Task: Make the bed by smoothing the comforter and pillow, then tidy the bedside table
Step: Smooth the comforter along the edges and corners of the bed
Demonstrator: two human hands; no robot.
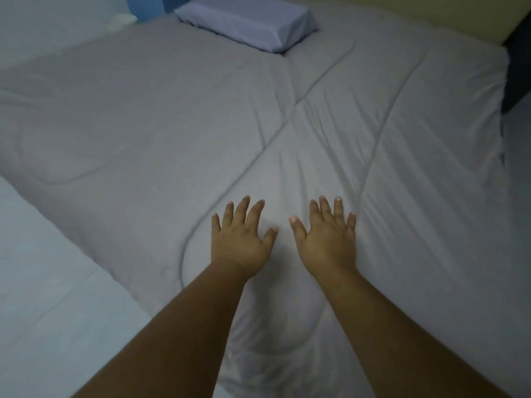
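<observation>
Resting flat on the comforter (pixel 178 116), both hands lie palm down with fingers spread, each grip open and holding nothing. The left hand (pixel 240 237) and the right hand (pixel 326 237) sit side by side, near each other but apart, with a strip of bare comforter between the thumbs. Both forearms reach in from the near edge of the picture.

The comforter is pale grey and quilted, covering most of the bed. Curved stitch lines run across it, and one long seam passes diagonally just beyond the left hand's fingertips. Soft wrinkles fan out on the comforter past and around the right hand, while the part farther off to the left of the hands looks flatter. On the right, the comforter's edge drops over the side of the bed.

The pillow (pixel 247 23), in a light bluish case, lies on the comforter's far end, well apart from the hands and beyond the left hand. It sits at an angle to the comforter's edges and its surface looks fairly even.

To the left of the comforter, a paler white sheet (pixel 43 297) lies alongside it. Beyond the comforter's far right corner a dark upright surface (pixel 518 70) shows, and a cream wall (pixel 402 12) rises behind the far edge. No bedside table can be made out in this head view.
</observation>
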